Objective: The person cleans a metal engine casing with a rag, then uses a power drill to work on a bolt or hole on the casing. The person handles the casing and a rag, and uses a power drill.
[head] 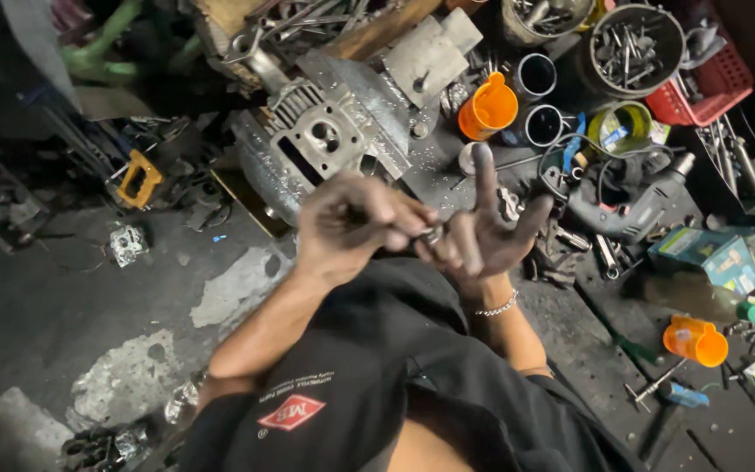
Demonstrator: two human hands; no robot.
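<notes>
Teal boxes right; red shirt patch.

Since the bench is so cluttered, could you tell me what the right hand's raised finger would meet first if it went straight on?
Probably the orange cup, just beyond the right hand, though depth is unclear.
</notes>
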